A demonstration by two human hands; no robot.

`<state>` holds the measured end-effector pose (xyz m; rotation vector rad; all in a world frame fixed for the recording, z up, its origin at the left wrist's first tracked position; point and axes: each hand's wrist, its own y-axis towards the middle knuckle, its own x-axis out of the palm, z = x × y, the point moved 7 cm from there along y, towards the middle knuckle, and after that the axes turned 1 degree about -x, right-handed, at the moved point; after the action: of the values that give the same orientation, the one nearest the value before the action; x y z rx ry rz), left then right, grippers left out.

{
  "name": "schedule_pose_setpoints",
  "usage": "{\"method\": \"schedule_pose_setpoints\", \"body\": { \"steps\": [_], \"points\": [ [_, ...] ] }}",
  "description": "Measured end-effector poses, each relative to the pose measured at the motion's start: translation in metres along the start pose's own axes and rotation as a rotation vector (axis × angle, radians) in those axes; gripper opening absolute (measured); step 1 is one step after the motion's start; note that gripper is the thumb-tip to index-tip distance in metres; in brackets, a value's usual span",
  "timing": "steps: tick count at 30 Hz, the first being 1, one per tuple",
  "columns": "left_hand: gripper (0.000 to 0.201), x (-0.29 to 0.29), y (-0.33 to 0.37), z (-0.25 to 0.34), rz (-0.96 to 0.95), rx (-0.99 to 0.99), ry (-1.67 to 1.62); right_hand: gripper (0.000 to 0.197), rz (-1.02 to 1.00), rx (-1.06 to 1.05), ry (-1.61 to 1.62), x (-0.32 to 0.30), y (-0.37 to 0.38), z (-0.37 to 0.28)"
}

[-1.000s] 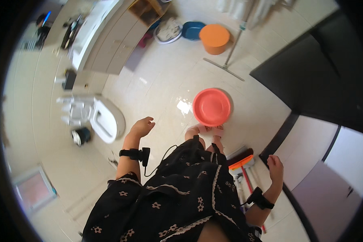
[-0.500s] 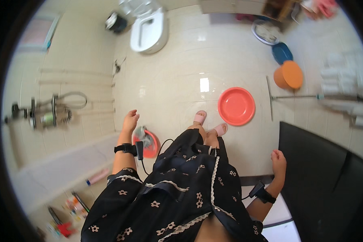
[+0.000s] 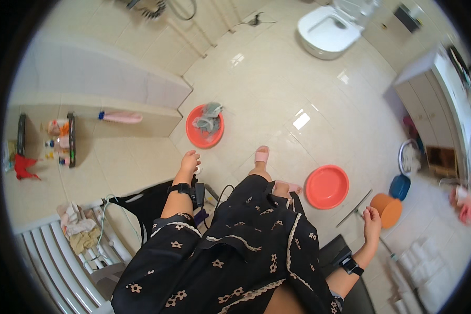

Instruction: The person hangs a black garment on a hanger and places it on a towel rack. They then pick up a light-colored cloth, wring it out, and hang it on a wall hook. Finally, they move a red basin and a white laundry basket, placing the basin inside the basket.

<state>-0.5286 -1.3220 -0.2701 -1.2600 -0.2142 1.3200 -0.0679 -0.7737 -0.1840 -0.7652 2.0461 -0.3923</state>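
Note:
My left hand (image 3: 190, 163) hangs in the air with its fingers loosely apart and nothing in it. Just ahead of it on the floor is a red basin (image 3: 192, 137) holding a clump of grey and whitish cloth or plastic (image 3: 209, 121). My right hand (image 3: 371, 226) is out to the side, empty, its fingers slightly bent. In this view it overlaps the edge of an orange bucket (image 3: 388, 211). Between my hands, near my feet, another red basin (image 3: 327, 187) stands on the tiles.
Pink slippers (image 3: 262, 153) are on my feet. A squeegee mop (image 3: 358, 211) and blue basin (image 3: 400, 187) lie to the right. A toilet (image 3: 329, 34) stands far ahead, a cabinet (image 3: 429, 107) at the right. Beside me on the left is a slatted white rack (image 3: 52, 261) with cloths.
My view has turned left. The red basin with the clump now lies just ahead of my left hand, and the slatted rack has come into sight. Both hands stay empty.

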Motion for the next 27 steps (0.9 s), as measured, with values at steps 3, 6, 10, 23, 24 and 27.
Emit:
{"method": "schedule_pose_setpoints", "body": {
  "steps": [3, 6, 10, 23, 24, 27],
  "points": [
    [0.049, -0.026, 0.034, -0.018, 0.029, -0.061, -0.111, 0.026, -0.083, -0.055, 0.0, 0.032, 0.03, -0.069],
    [0.047, -0.039, 0.059, -0.029, 0.06, -0.127, -0.194, 0.027, -0.115, -0.141, -0.027, 0.06, 0.046, -0.148],
    [0.046, -0.059, 0.101, -0.057, 0.088, -0.145, -0.319, 0.028, -0.206, -0.222, -0.24, 0.106, 0.067, -0.236],
    [0.044, -0.097, 0.139, -0.048, 0.147, -0.269, -0.452, 0.029, -0.424, -0.528, -0.468, 0.272, 0.148, -0.426],
    [0.044, -0.098, 0.144, -0.051, 0.177, -0.23, -0.452, 0.029, -0.452, -0.574, -0.465, 0.293, 0.157, -0.437],
    [0.043, -0.1, 0.157, -0.057, 0.211, -0.201, -0.379, 0.029, -0.538, -0.685, -0.472, 0.356, 0.184, -0.472]
  ]
}}
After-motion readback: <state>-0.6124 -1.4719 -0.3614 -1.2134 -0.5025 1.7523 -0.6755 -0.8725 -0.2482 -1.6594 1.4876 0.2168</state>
